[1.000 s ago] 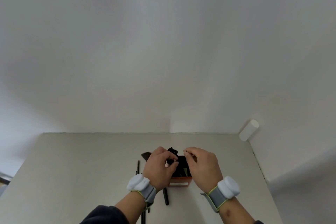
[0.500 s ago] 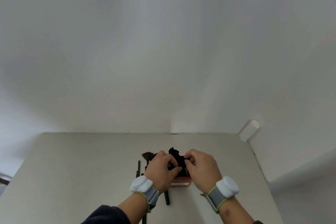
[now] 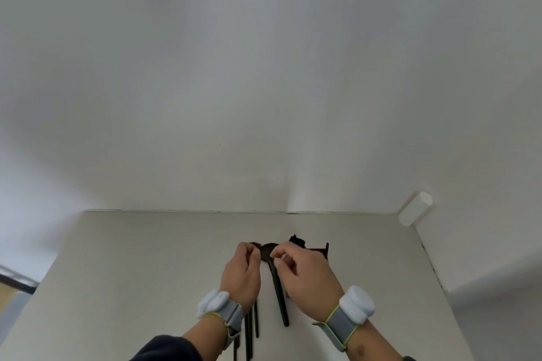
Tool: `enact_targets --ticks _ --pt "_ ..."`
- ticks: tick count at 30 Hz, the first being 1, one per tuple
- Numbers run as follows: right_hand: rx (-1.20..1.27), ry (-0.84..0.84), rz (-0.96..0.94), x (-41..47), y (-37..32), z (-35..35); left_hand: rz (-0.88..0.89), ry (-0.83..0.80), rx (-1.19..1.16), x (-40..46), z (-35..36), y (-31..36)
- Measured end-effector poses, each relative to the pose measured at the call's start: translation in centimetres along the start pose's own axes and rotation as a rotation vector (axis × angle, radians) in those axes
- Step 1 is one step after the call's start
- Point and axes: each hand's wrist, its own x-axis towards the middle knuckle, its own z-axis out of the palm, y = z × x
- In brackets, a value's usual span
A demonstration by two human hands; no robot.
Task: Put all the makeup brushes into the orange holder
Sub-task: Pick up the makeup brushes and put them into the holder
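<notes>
Centrally, right hand (image 3: pixel 305 275) grip pinches a brush (image 3: pixel 277 284); left hand (image 3: pixel 242 274) seemingly curled, bare table (image 3: pixel 132 272) leftward.

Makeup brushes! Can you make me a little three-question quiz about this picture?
1. True or false: the big black brush lies flat on the table.
2. Which hand is pinching the big black brush near its bristles? A) left hand B) right hand
3. Fill in: a white ____ stands at the table's far right corner.

Key: 1 true; 2 B; 3 cylinder. The holder is mostly hidden behind the right hand; more thin brushes lie under the left wrist.
</notes>
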Motion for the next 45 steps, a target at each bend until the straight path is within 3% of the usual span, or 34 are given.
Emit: enact_targets --ticks 8,25,36,45 --pt "0.003 -0.139 0.024 0.9 -1.2 3.8 -0.171 -0.061 0.071 0.8 -2.0 -3.2" --pt "-0.268 -0.436 0.45 1.8 3.1 9.8 -0.501 -0.469 0.441 2.6 -3.1 -8.9" --pt "-0.366 -0.536 0.532 2.7 5.1 11.6 -0.375 -0.454 0.535 3.9 -2.5 -10.8" --pt "-0.372 -0.506 0.535 2.9 6.0 12.0 -0.326 -0.454 0.567 4.1 -2.0 -11.1"
